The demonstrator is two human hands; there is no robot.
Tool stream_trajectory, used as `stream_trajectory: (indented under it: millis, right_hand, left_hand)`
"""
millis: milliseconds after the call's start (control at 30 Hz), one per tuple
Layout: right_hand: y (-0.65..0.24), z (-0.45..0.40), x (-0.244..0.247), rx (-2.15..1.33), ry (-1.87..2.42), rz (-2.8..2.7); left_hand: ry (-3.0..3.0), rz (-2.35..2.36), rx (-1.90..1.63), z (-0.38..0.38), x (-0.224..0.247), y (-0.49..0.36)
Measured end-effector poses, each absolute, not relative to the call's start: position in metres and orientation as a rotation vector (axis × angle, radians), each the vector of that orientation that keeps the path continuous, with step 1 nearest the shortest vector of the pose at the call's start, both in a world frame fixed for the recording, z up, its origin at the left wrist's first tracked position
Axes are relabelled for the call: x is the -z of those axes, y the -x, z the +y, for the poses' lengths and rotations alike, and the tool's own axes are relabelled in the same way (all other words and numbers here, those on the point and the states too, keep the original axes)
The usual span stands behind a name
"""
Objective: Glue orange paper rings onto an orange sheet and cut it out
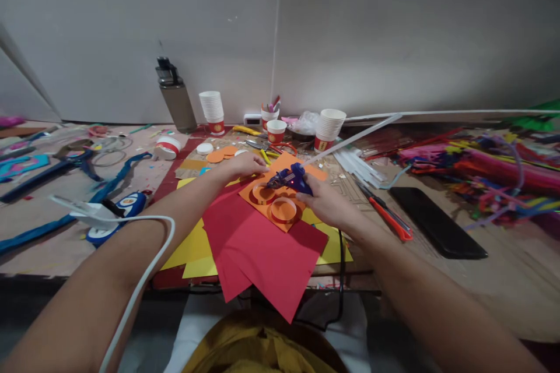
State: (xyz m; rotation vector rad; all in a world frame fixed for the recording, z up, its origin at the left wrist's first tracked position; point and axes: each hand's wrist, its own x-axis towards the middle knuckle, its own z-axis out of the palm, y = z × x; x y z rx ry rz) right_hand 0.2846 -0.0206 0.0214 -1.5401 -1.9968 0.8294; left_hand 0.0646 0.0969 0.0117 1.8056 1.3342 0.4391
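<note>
My right hand (326, 201) is closed around a blue hot glue gun (295, 178), with a long clear glue stick (354, 139) rising from its back. Its nozzle points down to the left, over a white-edged paper ring (262, 192). Another such ring (283, 210) lies close by on the orange paper (273, 222). At that sheet's upper left edge, my left hand (248, 165) has its fingers drawn together on the paper. Red sheets (262, 256) and yellow sheets (192, 250) lie underneath.
Stacked paper cups (212, 106) and a bottle (177, 99) stand along the wall. A red utility knife (389, 217) and a black phone (437, 221) lie right. Colourful pipe cleaners (481, 169) fill the far right. A white cable (151, 274) crosses my left forearm; the gun's black cord (342, 268) hangs over the edge.
</note>
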Motion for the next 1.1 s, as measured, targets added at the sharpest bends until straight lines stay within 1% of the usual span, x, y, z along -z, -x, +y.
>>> stream_trajectory:
  millis: [133, 233, 433, 700, 800, 933, 1033, 1100]
  right_hand:
    - [-0.286, -0.021, -0.02, -0.815, 1.509, -1.985]
    - [-0.285, -0.024, -0.023, -0.805, 1.508, -1.998]
    - [-0.284, -0.028, -0.03, -0.789, 1.518, -2.032]
    - [-0.279, -0.033, -0.036, -0.795, 1.503, -1.995]
    - [-0.278, -0.033, -0.035, -0.793, 1.505, -2.013]
    - [-0.278, -0.032, -0.031, -0.77, 1.533, -2.039]
    - [-0.278, -0.032, -0.03, -0.783, 1.532, -2.055]
    - [-0.278, -0.032, -0.031, -0.78, 1.541, -2.068]
  left_hand:
    - [-1.889, 1.301, -0.363, 0.101, -0.008, -0.066]
    - [-1.886, 1.287, -0.395, 0.098, -0.009, -0.064]
    - [-1.651, 1.235, -0.528, 0.085, -0.013, -0.051]
    - [-1.452, 1.322, -0.435, 0.062, -0.013, -0.02]
    - [-1.595, 1.39, -0.362, 0.053, -0.017, -0.014]
    - [-1.894, 1.612, -0.278, 0.047, -0.02, -0.009]
    - [-2.152, 1.719, -0.469, 0.047, -0.018, -0.005]
    - [-2.238, 1.675, -0.63, 0.047, -0.015, -0.003]
